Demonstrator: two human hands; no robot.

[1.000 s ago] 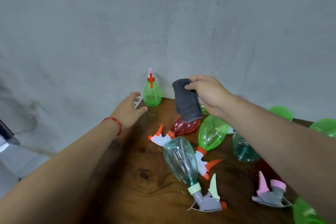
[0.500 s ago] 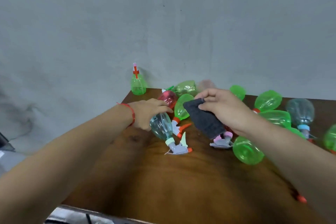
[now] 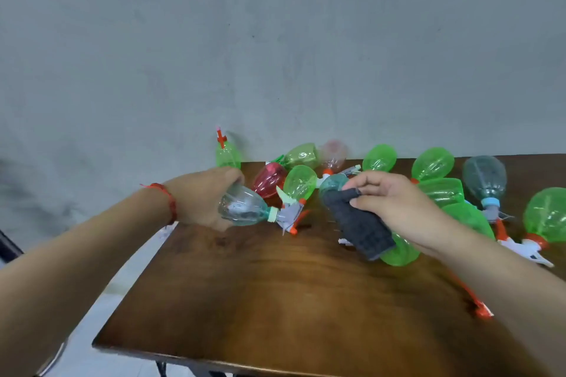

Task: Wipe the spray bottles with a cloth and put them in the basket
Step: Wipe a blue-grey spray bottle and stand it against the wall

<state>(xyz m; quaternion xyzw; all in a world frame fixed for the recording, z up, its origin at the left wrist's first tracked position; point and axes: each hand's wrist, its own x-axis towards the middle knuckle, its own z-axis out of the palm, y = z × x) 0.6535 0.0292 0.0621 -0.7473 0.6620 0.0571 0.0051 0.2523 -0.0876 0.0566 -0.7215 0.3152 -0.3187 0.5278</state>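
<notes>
Spray bottles point(image 3: 432, 164): green, red and clear, lying jumbled along the far side of a dark wooden table point(image 3: 275, 300). One green bottle point(image 3: 228, 154) stands upright at the corner by the grey wall point(image 3: 275, 40). Clear bottle point(image 3: 245, 210): body gripped by left hand point(image 3: 202, 196), seemingly lifted. Grey cloth point(image 3: 358, 226): pinched in right hand point(image 3: 395, 208). Pale floor point(image 3: 128, 269) at left.

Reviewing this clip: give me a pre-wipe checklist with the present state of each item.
1. The left hand grips the clear bottle: ok.
2. The right hand pinches the grey cloth: ok.
3. Cloth touching that bottle: not ok, they are apart.
4. Bottle lifted clear of the table: cannot tell.
5. Sight of the basket: not ok, out of view.
</notes>
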